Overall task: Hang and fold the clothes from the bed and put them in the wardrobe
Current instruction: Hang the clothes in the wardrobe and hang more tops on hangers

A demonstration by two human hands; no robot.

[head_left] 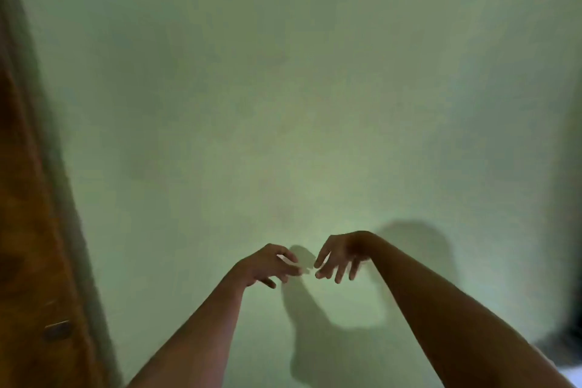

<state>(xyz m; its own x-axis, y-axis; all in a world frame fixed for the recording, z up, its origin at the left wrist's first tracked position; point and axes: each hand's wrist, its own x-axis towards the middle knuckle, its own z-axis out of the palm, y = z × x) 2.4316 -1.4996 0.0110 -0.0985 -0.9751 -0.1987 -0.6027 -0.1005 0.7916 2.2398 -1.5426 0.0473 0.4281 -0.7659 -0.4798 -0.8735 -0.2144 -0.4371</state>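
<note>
Wooden panel (28, 230): brown and blurred, leaning along the left edge. We cannot tell whether it is a wardrobe side or a door.
Metal fitting (56, 329): small and dull, set low on the wooden panel.
Wall (283, 72): pale green and plain, filling the view to the right of the wooden panel.
Left forearm (195, 340): bare, rising from the bottom edge just right of the wooden panel and slanting up and away from it.
Left hand (271, 264): raised in front of the wall, well right of the wooden panel, fingers loosely bent and narrow.
Pale sliver (284, 258): sits between the left hand's thumb and first finger. We cannot tell whether it is a small held thing or only light, so we cannot tell whether this hand grips anything.
Right hand (340, 257): just beyond the left hand, farther from the wooden panel, wrist bent, 4 fingers hanging down and spread, holding nothing.
Gap: the 2 hands are near each other, fingertips apart.
Right forearm (456, 318): bare, running down to the bottom right corner.
Shadows (315, 324): dark shapes of both arms on the wall, below and behind the hands.
Dark shape (567, 343): blurred, at the edge farthest from the wooden panel.
Clothes: we cannot tell from this view where they lie.
</note>
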